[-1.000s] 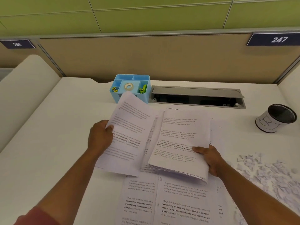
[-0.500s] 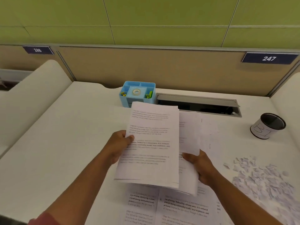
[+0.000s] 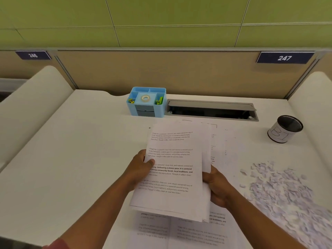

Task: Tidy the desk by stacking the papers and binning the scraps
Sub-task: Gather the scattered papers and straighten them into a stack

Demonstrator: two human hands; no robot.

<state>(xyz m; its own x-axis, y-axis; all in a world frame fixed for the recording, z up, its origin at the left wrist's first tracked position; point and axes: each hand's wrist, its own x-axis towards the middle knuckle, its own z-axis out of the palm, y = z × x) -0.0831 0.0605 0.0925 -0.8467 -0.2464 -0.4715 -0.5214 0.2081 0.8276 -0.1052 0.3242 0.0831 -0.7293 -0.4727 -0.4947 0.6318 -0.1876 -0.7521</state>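
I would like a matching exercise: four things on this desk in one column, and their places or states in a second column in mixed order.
Things:
1. sheets
2. scraps
3. organizer
4. cup

Places or states:
A. standing at the far right of the desk
B. held by left hand and right hand
C. lying loose in a heap at the right
D. standing at the back, beside the cable slot

Pairs: 1-B, 2-C, 3-D, 4-A

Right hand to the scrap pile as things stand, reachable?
Probably not yet: the right hand grips the held papers along with the left hand. The scrap pile lies just right of it, path unobstructed.
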